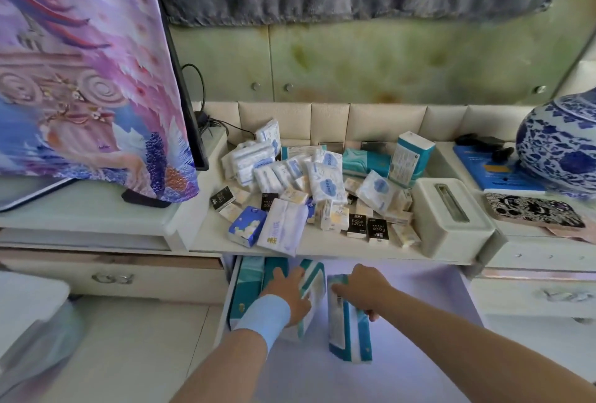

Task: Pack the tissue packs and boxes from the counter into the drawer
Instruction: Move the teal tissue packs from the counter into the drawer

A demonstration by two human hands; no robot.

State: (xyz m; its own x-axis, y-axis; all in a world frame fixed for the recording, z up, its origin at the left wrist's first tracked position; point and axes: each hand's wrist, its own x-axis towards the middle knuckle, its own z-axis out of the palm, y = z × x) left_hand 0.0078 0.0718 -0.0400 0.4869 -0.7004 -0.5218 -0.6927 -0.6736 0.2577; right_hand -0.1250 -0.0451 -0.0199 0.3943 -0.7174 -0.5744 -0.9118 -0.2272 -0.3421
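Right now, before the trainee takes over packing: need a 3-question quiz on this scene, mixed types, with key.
1. True or false: the open white drawer holds no tissue packs yet.
2. The light blue wristband sits by which hand? A) left hand B) right hand C) neither
3. Fill in: the white plastic tissue box stands on the pale counter, to the ___ of the pile of small tissue packs.

Key
1. False: tall teal tissue packs stand at its left side.
2. A
3. right
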